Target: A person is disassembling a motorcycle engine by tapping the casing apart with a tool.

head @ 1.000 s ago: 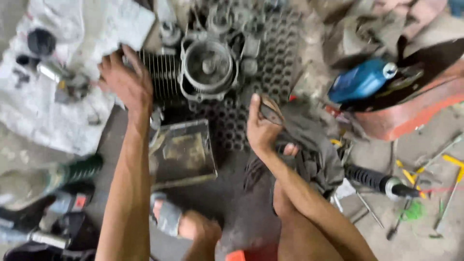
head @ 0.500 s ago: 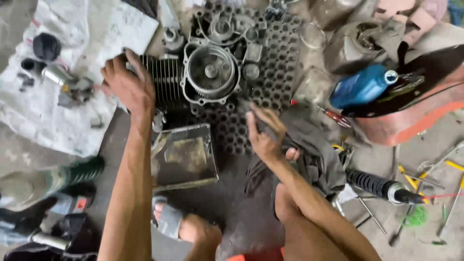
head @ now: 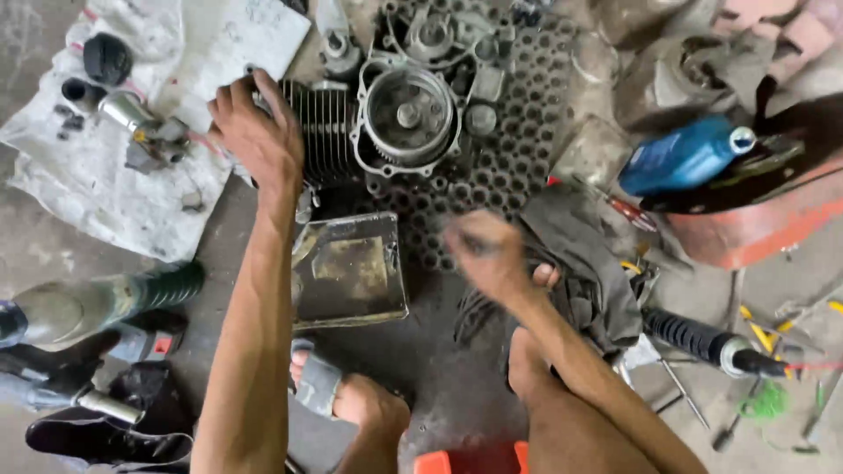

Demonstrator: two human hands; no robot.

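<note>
The left hand point(head: 259, 136) rested on the finned cylinder point(head: 323, 132) of the small engine point(head: 408, 114), fingers curled over its upper edge and pressing it down onto the perforated rubber mat point(head: 518, 158). The engine lay on its side at the top centre of the mat, round cover facing up. The right hand point(head: 492, 254) hovered above the mat near the grey rag point(head: 580, 254); motion blur hid whether its fingers were closed or gripped anything. For this step, the steadying hand was best kept flat on the fins so the casing could not rock. The shallow metal tray point(head: 351, 272) lay just below the engine, within reach for loose parts.
</note>
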